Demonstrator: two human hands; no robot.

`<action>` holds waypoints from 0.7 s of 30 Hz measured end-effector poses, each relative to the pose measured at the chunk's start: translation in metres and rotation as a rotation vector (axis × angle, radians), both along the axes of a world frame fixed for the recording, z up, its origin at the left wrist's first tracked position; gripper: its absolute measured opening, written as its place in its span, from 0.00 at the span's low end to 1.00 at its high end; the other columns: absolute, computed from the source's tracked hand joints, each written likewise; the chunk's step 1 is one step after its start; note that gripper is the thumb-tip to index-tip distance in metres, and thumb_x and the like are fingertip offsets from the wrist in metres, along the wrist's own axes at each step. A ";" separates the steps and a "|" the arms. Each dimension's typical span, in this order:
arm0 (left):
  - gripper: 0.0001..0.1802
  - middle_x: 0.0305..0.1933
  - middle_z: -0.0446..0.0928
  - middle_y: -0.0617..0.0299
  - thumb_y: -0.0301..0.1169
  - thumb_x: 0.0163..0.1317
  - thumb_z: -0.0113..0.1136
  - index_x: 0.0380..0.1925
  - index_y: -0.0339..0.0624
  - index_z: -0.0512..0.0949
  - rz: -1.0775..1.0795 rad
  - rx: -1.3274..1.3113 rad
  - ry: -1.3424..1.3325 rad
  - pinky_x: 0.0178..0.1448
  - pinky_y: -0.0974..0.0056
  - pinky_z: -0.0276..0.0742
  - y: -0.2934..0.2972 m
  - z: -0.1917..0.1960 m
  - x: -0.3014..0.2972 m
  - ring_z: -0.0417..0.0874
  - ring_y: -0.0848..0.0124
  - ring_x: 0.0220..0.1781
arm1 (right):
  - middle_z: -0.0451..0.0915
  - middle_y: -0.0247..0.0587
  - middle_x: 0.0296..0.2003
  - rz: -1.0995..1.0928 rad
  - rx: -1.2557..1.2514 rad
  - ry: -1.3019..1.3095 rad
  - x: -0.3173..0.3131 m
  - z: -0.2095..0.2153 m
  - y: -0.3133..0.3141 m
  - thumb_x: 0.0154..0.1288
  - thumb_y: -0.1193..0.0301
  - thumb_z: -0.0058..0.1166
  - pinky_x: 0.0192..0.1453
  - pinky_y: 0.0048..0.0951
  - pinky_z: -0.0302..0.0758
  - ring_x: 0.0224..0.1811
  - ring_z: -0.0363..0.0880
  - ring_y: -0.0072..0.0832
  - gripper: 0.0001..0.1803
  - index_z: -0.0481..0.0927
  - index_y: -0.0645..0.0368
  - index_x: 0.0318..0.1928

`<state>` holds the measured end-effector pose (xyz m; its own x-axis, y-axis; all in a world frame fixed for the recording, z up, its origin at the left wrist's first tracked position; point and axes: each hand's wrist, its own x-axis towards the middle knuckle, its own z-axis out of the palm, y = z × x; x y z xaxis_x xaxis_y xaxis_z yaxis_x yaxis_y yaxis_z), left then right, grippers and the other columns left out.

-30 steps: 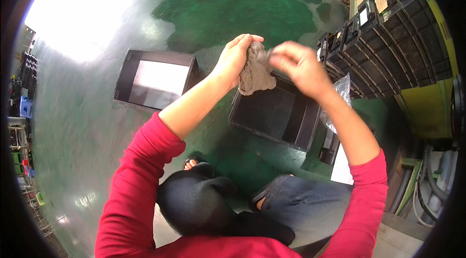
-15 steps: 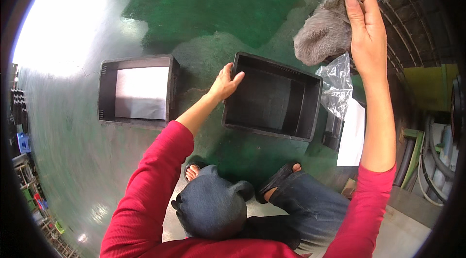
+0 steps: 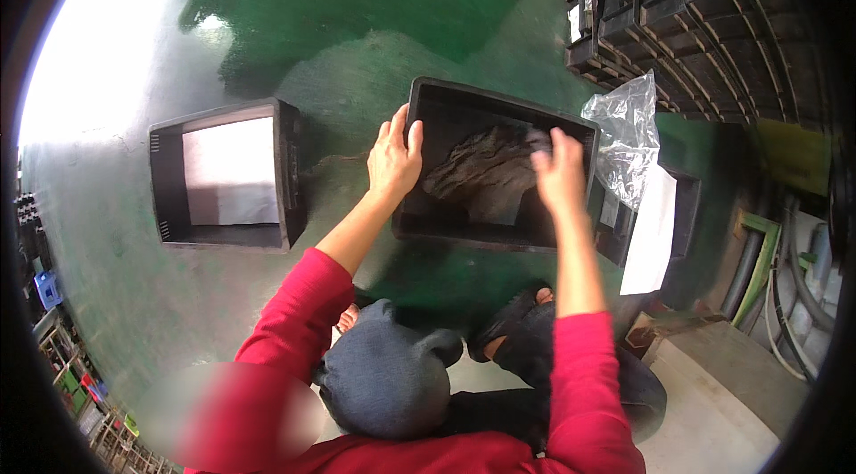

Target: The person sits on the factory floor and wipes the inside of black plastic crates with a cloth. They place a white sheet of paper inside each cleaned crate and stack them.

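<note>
Grey cloth (image 3: 486, 173), held high a moment ago, now lies in the black bin (image 3: 499, 238) under the right hand (image 3: 557, 175), fingers loosening; left hand (image 3: 394, 157) grips the rim.

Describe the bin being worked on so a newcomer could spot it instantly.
On the green floor lie two open black bins. The black bin is the right-hand one, its near-left rim gripped by the left hand. Unlike the neighbouring bin, lined with white sheet, it holds a crumpled grey cloth that the right hand touches.
</note>
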<state>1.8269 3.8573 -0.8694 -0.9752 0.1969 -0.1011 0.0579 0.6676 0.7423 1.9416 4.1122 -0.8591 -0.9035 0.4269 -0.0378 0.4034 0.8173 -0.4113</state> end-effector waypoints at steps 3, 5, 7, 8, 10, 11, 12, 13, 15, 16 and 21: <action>0.23 0.41 0.73 0.47 0.44 0.66 0.44 0.57 0.47 0.67 0.008 0.008 -0.015 0.46 0.51 0.73 0.003 -0.003 -0.001 0.77 0.49 0.42 | 0.44 0.65 0.66 -0.129 0.013 -0.291 -0.019 -0.072 -0.084 0.59 0.63 0.54 0.72 0.51 0.41 0.71 0.37 0.57 0.41 0.49 0.62 0.67; 0.24 0.41 0.73 0.46 0.44 0.66 0.44 0.57 0.46 0.67 -0.004 0.035 0.030 0.46 0.52 0.73 0.011 -0.006 -0.004 0.77 0.49 0.42 | 0.42 0.52 0.69 0.426 0.046 -0.283 -0.040 -0.073 -0.128 0.61 0.64 0.45 0.72 0.49 0.40 0.72 0.35 0.51 0.37 0.48 0.59 0.68; 0.24 0.42 0.74 0.45 0.44 0.65 0.45 0.57 0.44 0.67 -0.019 0.061 0.022 0.48 0.52 0.72 0.011 -0.008 -0.001 0.76 0.48 0.43 | 0.47 0.45 0.69 0.511 0.172 -0.108 -0.044 -0.092 -0.144 0.59 0.67 0.42 0.73 0.46 0.42 0.73 0.40 0.45 0.34 0.53 0.55 0.67; 0.24 0.42 0.74 0.45 0.43 0.65 0.46 0.57 0.43 0.67 -0.026 0.066 0.019 0.48 0.53 0.72 0.007 -0.008 -0.003 0.76 0.48 0.43 | 0.50 0.43 0.69 0.585 0.302 -0.102 -0.048 -0.088 -0.132 0.58 0.69 0.42 0.73 0.45 0.42 0.72 0.43 0.43 0.33 0.56 0.56 0.66; 0.24 0.42 0.74 0.44 0.42 0.65 0.47 0.57 0.43 0.67 -0.009 0.077 0.011 0.48 0.53 0.72 0.002 -0.008 -0.001 0.76 0.48 0.44 | 0.58 0.42 0.65 0.597 0.468 -0.239 -0.047 -0.082 -0.090 0.57 0.69 0.43 0.70 0.41 0.48 0.69 0.51 0.41 0.28 0.65 0.57 0.61; 0.23 0.42 0.74 0.44 0.40 0.65 0.48 0.57 0.41 0.67 -0.012 0.086 0.017 0.48 0.54 0.71 0.001 -0.005 -0.001 0.76 0.49 0.43 | 0.61 0.42 0.62 0.552 0.597 -0.230 -0.041 -0.075 -0.065 0.57 0.69 0.43 0.68 0.40 0.51 0.67 0.54 0.40 0.25 0.69 0.57 0.57; 0.22 0.41 0.74 0.44 0.40 0.65 0.47 0.57 0.41 0.67 0.007 0.079 0.005 0.48 0.54 0.71 0.003 -0.003 -0.001 0.76 0.49 0.43 | 0.65 0.41 0.60 0.493 0.736 -0.216 -0.035 -0.066 -0.036 0.58 0.69 0.42 0.66 0.39 0.53 0.65 0.56 0.38 0.22 0.73 0.56 0.54; 0.23 0.41 0.74 0.45 0.40 0.65 0.47 0.57 0.41 0.67 -0.001 0.090 0.010 0.48 0.54 0.71 0.004 -0.002 -0.001 0.76 0.49 0.43 | 0.66 0.41 0.58 0.365 0.714 -0.244 -0.026 -0.061 -0.017 0.58 0.68 0.43 0.64 0.40 0.54 0.64 0.57 0.38 0.20 0.74 0.57 0.51; 0.23 0.41 0.74 0.45 0.40 0.65 0.48 0.57 0.41 0.67 0.000 0.087 -0.011 0.48 0.54 0.71 0.004 -0.003 0.000 0.77 0.49 0.43 | 0.68 0.42 0.54 0.185 0.749 -0.294 -0.008 -0.064 0.016 0.59 0.67 0.43 0.60 0.41 0.56 0.60 0.59 0.37 0.18 0.77 0.60 0.46; 0.23 0.41 0.74 0.45 0.40 0.65 0.48 0.57 0.41 0.67 -0.003 0.084 -0.036 0.48 0.54 0.71 0.008 0.000 0.000 0.77 0.49 0.43 | 0.69 0.42 0.52 0.119 0.817 -0.320 0.000 -0.070 0.027 0.59 0.67 0.43 0.58 0.42 0.57 0.58 0.61 0.36 0.17 0.78 0.61 0.44; 0.24 0.42 0.75 0.45 0.40 0.63 0.51 0.57 0.41 0.67 -0.004 0.055 0.003 0.48 0.55 0.72 0.013 0.001 0.002 0.77 0.50 0.44 | 0.72 0.39 0.37 0.058 0.763 -0.219 -0.033 -0.089 -0.028 0.56 0.69 0.46 0.42 0.36 0.65 0.40 0.69 0.33 0.12 0.79 0.60 0.36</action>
<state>1.8294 3.8703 -0.8687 -0.9747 0.2061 -0.0867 0.0631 0.6256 0.7776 1.9087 4.0843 -0.9485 -0.9309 0.3591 0.0672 0.3587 0.8636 0.3543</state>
